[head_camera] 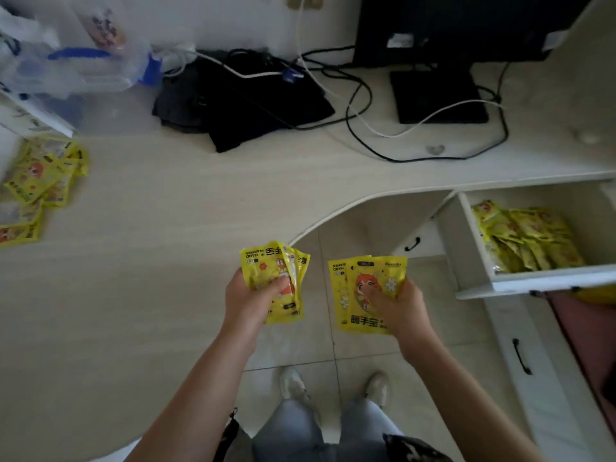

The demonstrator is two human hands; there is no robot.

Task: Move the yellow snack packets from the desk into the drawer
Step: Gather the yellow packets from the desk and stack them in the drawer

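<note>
We grip a fanned stack of yellow packets (275, 281) in our left hand (248, 300) and two more packets (365, 291) in our right hand (398, 306), both over the counter (150, 261) edge. More yellow packets (40, 181) lie far left on the counter; others (526, 238) fill the open drawer (480, 285).

Yellow glossy foil snack packets, flat, printed with a red-haired cartoon figure and black lettering:

- Fanned bundle of several (275, 281), held upright above the pale desk's curved front edge.
- Overlapping pair (363, 293), held face-up beyond that edge, over the floor.
- Loose overlapping heap (40, 181), lying at the desk's left edge.
- Leaning pile (523, 236), inside the open white wooden drawer (536, 281), against its right side.
</note>
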